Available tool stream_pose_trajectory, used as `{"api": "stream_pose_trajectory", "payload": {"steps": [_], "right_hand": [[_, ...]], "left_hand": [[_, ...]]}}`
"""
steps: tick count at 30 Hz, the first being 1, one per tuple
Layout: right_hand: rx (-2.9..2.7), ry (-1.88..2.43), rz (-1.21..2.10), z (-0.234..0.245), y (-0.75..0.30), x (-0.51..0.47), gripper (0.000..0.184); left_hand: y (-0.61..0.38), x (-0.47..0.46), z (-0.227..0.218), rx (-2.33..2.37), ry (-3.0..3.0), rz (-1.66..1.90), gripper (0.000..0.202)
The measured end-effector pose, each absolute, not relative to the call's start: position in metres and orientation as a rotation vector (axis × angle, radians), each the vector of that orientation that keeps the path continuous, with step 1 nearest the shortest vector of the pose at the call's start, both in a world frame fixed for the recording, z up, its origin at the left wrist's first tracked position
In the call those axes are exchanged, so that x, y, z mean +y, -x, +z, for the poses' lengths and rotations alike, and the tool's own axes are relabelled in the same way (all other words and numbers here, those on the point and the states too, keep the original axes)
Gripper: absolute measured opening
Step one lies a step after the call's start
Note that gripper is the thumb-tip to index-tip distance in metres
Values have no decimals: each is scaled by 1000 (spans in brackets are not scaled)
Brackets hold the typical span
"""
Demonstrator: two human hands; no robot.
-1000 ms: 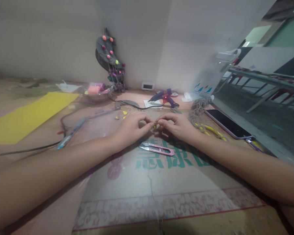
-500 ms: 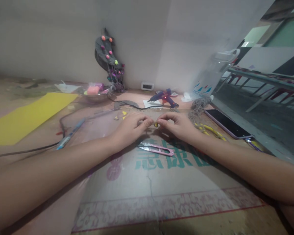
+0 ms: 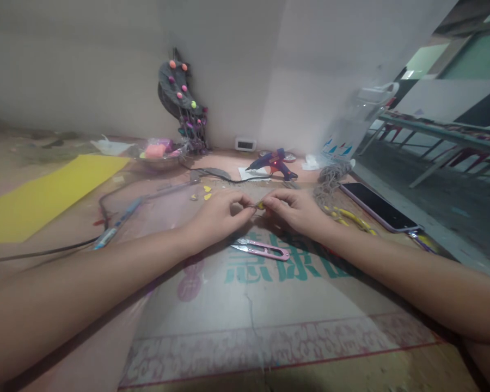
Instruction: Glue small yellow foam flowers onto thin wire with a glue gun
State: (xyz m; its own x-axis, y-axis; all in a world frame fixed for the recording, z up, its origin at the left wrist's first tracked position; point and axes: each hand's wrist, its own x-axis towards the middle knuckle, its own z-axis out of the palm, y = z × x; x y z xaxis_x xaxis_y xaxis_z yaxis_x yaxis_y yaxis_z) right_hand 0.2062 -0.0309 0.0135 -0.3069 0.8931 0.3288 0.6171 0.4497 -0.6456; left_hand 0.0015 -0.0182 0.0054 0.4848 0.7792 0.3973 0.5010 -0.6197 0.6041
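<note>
My left hand (image 3: 222, 215) is closed in a pinch, with thumb and forefinger on what looks like the end of a thin grey strand. Opposite it, my right hand (image 3: 292, 209) pinches a small yellow piece (image 3: 261, 206), mostly covered by the fingertips. The fingertips of both hands nearly meet above the table. Just below them lie pink thread snips (image 3: 265, 250) with their blades pointing left. Small yellow cut pieces (image 3: 207, 189) rest beyond my left hand. By my right wrist is a grey yarn bundle (image 3: 329, 179) with yellow pieces (image 3: 351, 215) along its strands.
A glue gun (image 3: 271, 160) with a lit red light rests at the back, its cord running left. A phone (image 3: 379, 207) and a clear bottle (image 3: 347, 125) stand right. Left are a yellow sheet (image 3: 57, 190) and a blue pen (image 3: 118, 223). A grey crescent ornament (image 3: 167, 90) leans on the wall.
My left fingertips have shifted slightly, and the thumb lies straighter. The yellow piece is now tucked closer to my right fingertips. Things on the table stay put.
</note>
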Motion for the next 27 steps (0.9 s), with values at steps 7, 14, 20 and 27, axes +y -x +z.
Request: {"api": "stream_pose_trajectory", "payload": {"steps": [7, 14, 20, 27], "right_hand": [[-2027, 1272, 557, 14, -204, -31, 30], [-2038, 1290, 502, 15, -203, -32, 30], [-2057, 1244, 517, 13, -205, -31, 28], [-2090, 1048, 648, 9, -210, -29, 48]], "left_hand": [[-1, -19, 7, 1045, -2297, 904, 17], [0, -19, 7, 1007, -2271, 882, 24], [-1, -19, 7, 1031, -2253, 906, 17], [-1, -19, 8, 1054, -2253, 906, 18]]}}
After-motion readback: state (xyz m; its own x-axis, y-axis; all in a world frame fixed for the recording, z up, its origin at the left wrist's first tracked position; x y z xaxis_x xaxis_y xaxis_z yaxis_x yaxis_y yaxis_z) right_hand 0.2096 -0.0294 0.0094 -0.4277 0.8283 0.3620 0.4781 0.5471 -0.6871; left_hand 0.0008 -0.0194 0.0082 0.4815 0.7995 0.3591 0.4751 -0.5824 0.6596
